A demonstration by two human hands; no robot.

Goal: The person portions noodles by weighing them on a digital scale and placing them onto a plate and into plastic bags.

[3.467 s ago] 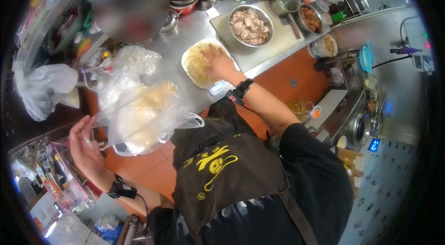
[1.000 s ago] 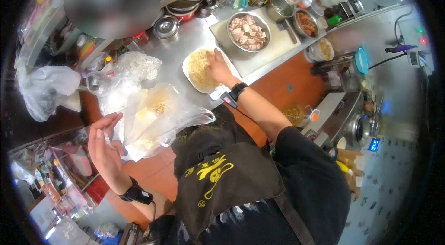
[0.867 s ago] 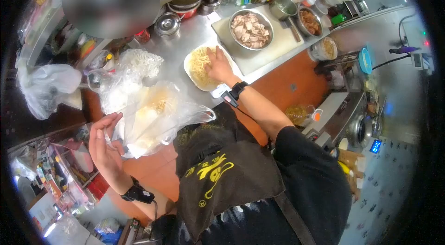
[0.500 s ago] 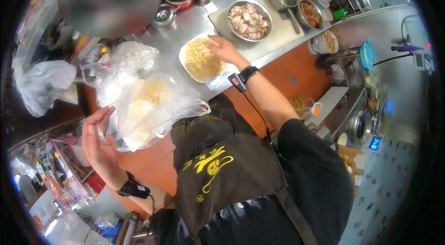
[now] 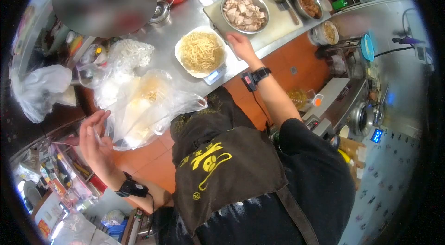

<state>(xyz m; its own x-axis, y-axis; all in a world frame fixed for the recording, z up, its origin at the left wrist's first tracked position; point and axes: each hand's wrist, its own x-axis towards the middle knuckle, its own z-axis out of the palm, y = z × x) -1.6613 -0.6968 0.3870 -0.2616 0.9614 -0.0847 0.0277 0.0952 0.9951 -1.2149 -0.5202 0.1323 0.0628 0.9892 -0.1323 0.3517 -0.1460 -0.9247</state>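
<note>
Now the right hand (image 5: 242, 46) is off the noodles (image 5: 201, 51): a second ago its fingers were spread among them, half a second ago it was at their edge, and at this moment it is clear of the white tray (image 5: 220, 63), over the near corner of the cutting board (image 5: 272, 32). Its fingers look loosely curled, though at this angle I cannot tell whether they are pressed together or hold some scrap. With that hand away, the noodles lie fully exposed in a loose heap, and the digital scale (image 5: 213, 76) under the tray seems to bear only tray and food, with no hand resting on it.

Meanwhile the left hand (image 5: 96, 146) has kept its place, thumb and fingers pinching the edge of the clear plastic bag (image 5: 141, 116), where more noodles show through the film. Beyond the right hand, the steel bowl (image 5: 264, 19) of chopped meat (image 5: 243, 12) sits on the board.
</note>
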